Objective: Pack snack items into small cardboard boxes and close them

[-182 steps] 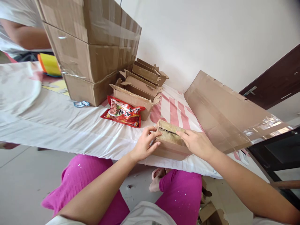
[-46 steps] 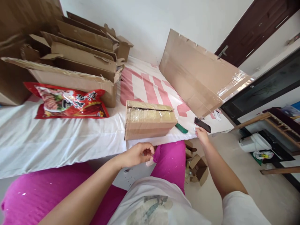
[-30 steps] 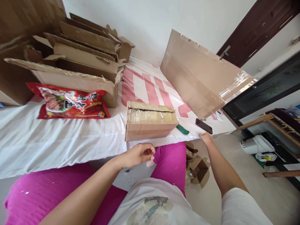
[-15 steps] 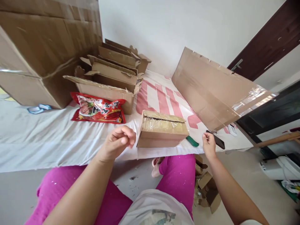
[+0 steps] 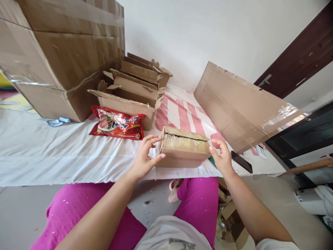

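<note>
A small cardboard box [image 5: 186, 152], taped along its top, sits near the front edge of the cloth-covered surface. At its left end is my left hand [image 5: 145, 156], open, thumb and fingers apart; the thumb tip overlaps the box's corner. On the opposite end my right hand [image 5: 221, 156] is also open, its fingertips close to the box's edge. Whether either hand touches the cardboard I cannot tell. A green object [image 5: 212, 160] shows partly between the box and my right hand. Left of the box lies a red printed food packet [image 5: 118, 123], leaning against an open carton.
Several open cartons [image 5: 125, 104] stand in a row behind the packet, beside a large cardboard box [image 5: 75, 62]. A big cardboard sheet [image 5: 241, 107] leans at the right. Near my right hand lies a dark phone [image 5: 241, 161]. Cardboard scraps [image 5: 232, 222] are on the floor.
Both hands have moved in toward the ends of the small box, and their fingers have spread from a curled pose. The view has shifted slightly; the box stays in place.
</note>
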`<state>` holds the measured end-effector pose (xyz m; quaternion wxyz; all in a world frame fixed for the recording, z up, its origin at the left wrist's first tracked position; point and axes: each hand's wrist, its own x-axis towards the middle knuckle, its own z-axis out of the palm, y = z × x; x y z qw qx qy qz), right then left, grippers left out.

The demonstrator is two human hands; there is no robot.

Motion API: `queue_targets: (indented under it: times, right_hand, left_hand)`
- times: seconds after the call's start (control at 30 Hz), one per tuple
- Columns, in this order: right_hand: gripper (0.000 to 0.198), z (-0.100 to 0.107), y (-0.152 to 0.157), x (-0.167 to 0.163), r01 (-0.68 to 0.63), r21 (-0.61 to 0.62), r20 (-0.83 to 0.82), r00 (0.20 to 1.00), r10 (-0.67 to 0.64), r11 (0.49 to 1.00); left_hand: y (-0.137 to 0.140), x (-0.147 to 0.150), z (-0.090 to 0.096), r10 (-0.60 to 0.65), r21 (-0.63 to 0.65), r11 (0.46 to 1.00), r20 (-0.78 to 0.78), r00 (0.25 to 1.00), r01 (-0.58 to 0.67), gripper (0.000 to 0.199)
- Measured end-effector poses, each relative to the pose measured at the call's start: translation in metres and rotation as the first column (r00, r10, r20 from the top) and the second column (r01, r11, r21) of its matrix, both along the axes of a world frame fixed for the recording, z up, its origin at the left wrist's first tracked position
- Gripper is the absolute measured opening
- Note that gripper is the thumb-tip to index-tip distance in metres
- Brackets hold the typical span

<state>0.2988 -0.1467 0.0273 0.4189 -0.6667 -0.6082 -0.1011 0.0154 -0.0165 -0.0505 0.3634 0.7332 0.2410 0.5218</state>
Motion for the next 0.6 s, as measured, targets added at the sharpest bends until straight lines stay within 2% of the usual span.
queue_targets:
  times: [0.13, 0.23, 0.37, 0.6]
  right_hand:
    - [0.02, 0.013, 0.008, -0.014, -0.024, -0.065, 0.226, 0.973, 0.038, 0.998]
    - [0.022, 0.017, 0.017, -0.025, 0.005, -0.076, 0.283, 0.959, 0.017, 0.997]
    - [0.02, 0.017, 0.029, -0.036, 0.027, -0.093, 0.261, 0.965, -0.002, 0.995]
    - [0.015, 0.023, 0.032, -0.048, -0.047, -0.155, 0.072, 0.996, 0.058, 0.987]
  left_hand:
    - [-0.001, 0.003, 0.0, 0.027, 0.033, 0.999, -0.024, 0.999, -0.026, 0.048]
    - [-0.001, 0.005, -0.003, 0.042, 0.076, 0.996, -0.021, 0.999, -0.04, 0.046]
    - [-0.001, 0.004, -0.004, 0.066, 0.132, 0.99, -0.048, 0.997, -0.059, 0.047]
    - [-0.003, 0.002, -0.002, 0.103, 0.221, 0.972, -0.073, 0.992, -0.084, 0.046]
